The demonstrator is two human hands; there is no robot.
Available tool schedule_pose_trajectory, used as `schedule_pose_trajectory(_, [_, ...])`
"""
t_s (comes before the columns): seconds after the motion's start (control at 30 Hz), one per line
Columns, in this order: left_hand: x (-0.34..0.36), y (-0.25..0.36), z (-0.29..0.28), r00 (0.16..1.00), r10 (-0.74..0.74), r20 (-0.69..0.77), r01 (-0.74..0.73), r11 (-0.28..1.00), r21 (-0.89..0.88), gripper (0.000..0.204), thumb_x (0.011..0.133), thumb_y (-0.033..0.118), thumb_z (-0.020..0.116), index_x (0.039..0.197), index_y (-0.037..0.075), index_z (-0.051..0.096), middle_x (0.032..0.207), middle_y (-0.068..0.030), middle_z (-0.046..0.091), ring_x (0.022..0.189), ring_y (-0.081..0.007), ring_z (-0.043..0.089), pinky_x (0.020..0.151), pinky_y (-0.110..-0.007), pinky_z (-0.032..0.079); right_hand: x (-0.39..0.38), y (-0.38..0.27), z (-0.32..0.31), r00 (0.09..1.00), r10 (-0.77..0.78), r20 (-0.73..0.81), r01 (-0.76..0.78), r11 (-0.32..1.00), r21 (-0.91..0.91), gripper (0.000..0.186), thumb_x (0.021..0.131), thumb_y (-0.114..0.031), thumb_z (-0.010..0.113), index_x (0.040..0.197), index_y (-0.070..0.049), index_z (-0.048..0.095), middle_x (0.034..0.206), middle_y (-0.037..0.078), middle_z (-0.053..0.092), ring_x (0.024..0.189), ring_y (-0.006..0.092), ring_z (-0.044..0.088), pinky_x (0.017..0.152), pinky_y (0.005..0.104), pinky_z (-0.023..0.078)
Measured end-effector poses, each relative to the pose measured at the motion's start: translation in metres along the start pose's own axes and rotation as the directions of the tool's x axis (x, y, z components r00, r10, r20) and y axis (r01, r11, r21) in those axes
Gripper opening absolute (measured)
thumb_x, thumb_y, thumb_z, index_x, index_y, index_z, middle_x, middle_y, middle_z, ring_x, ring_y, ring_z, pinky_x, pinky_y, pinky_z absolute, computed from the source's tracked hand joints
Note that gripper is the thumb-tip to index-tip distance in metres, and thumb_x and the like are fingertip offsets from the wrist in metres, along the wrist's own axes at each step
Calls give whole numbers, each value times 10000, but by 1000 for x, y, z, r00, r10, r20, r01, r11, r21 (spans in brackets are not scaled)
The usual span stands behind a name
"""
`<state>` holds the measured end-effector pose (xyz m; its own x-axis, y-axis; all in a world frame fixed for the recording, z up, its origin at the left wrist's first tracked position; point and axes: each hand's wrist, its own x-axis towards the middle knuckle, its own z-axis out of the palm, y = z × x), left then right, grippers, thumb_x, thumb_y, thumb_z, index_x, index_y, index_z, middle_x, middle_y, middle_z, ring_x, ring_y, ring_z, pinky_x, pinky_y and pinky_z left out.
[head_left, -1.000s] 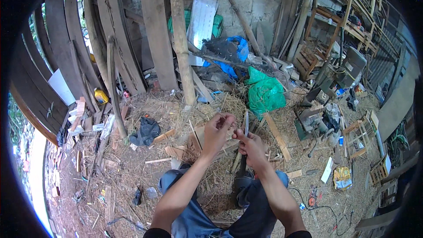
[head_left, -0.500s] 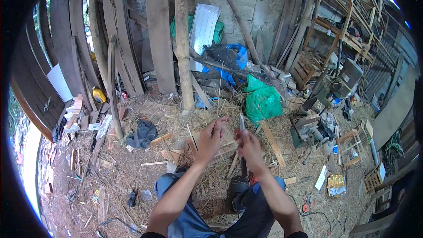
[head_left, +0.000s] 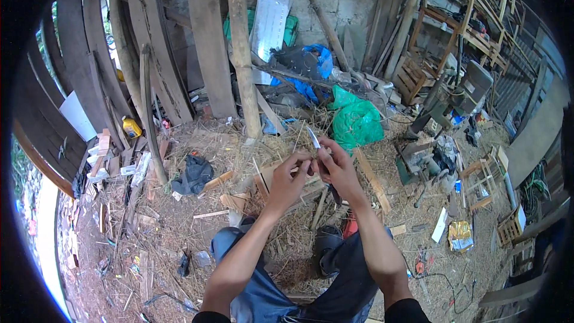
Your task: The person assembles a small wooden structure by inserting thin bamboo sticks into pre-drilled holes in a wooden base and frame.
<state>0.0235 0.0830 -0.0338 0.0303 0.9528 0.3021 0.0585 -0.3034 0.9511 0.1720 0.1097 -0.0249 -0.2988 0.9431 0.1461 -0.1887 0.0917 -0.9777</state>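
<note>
My right hand (head_left: 342, 173) is closed round a knife (head_left: 313, 137). Its pale blade points up and away to the left, and a dark length, seemingly the handle, shows below the fist. Close beside it, my left hand (head_left: 288, 182) has its fingers bent together in a pinch. Whatever lies between those fingertips is too small to make out. The fingers of both hands nearly meet, above the straw-covered ground and in front of my bent knees.
A green plastic bag (head_left: 357, 121) lies ahead, right of a wooden post (head_left: 242, 54). Wood offcuts (head_left: 372, 182) litter the ground. A dark cloth (head_left: 195, 174) and a yellow bottle (head_left: 131, 127) are at left. Machinery (head_left: 445, 101) stands at right, near a gold packet (head_left: 460, 236).
The hands have come together. My left index finger, stretched out before, is now bent in. The knife blade has tilted leftward, and the whole view has shifted slightly.
</note>
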Motion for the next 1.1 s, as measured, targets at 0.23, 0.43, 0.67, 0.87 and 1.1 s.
schedule_pose_trajectory(0.23, [0, -8, -8, 998, 44, 35, -49, 989, 142, 146, 933, 99, 529, 935, -16, 618, 747, -15, 587, 683, -80, 522, 632, -236, 427, -3, -17, -9, 977, 87, 195, -91, 996, 15, 191, 969, -187, 504, 1089, -38, 519, 734, 0, 574, 509, 22, 367, 437, 183, 276])
schedule_pose_trajectory(0.43, [-3, 1, -7, 992, -35, 125, 22, 995, 102, 147, 921, 108, 553, 948, -18, 624, 734, -12, 571, 664, -76, 499, 620, -234, 413, -1, -15, -30, 973, 149, 175, -156, 987, 27, 184, 944, -212, 559, 963, -29, 565, 732, -14, 575, 492, 20, 361, 427, 188, 266])
schedule_pose_trajectory(0.67, [-3, 2, -5, 986, -24, 167, 2, 991, 131, 170, 925, 135, 554, 957, -14, 631, 683, 3, 523, 637, -71, 462, 604, -227, 384, 1, -21, -44, 977, 161, 137, -168, 985, 42, 199, 923, -228, 595, 892, -31, 582, 722, -17, 577, 470, 19, 359, 410, 198, 262])
schedule_pose_trajectory(0.87, [-3, 4, -4, 990, -18, 142, -4, 988, 151, 182, 921, 150, 555, 951, -12, 632, 666, 1, 522, 634, -67, 458, 594, -233, 383, 0, -23, -44, 984, 167, 57, -167, 986, -15, 189, 938, -210, 567, 847, -46, 589, 743, -17, 576, 464, 22, 352, 407, 200, 258])
schedule_pose_trajectory(1.1, [-9, -3, -17, 988, -69, 142, 39, 979, 199, 184, 919, 153, 554, 942, -9, 638, 669, -5, 542, 624, -76, 465, 590, -247, 394, 6, -13, -108, 940, -22, -341, 112, 962, 249, 229, 946, -198, 544, 1104, -33, 550, 807, -7, 589, 469, 26, 346, 398, 188, 268])
